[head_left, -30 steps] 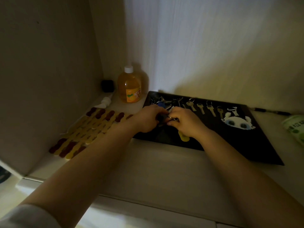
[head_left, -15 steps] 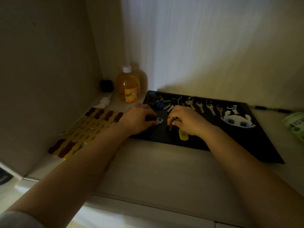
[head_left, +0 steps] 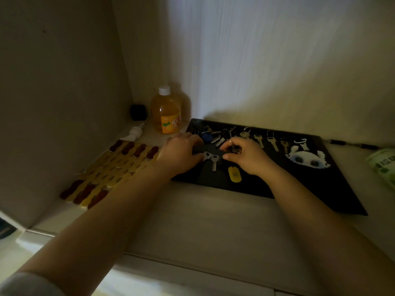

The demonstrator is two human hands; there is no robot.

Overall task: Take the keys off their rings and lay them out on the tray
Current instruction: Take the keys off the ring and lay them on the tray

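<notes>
A black tray [head_left: 333,184] lies on the shelf. My left hand [head_left: 181,154] rests on its left part, fingertips pinching a silver key [head_left: 206,155] against the tray. A second silver key [head_left: 214,162] lies loose just right of it. My right hand [head_left: 248,157] holds a key ring [head_left: 235,149] between thumb and fingers. A yellow tag [head_left: 234,177] lies below that hand. A cluster of keys with a blue fob [head_left: 207,136] sits at the tray's back left. Several keys [head_left: 272,142] lie in a row along the back.
A white pixel-creature charm [head_left: 305,158] lies on the tray's right part. An orange drink bottle [head_left: 166,114] and a small black cube [head_left: 139,112] stand in the back left corner. A yellow-and-brown mat [head_left: 111,171] lies left. A green packet [head_left: 384,165] lies far right.
My hands have drawn apart. A silver key now lies loose on the tray between them, and my left hand has a second key at its fingertips.
</notes>
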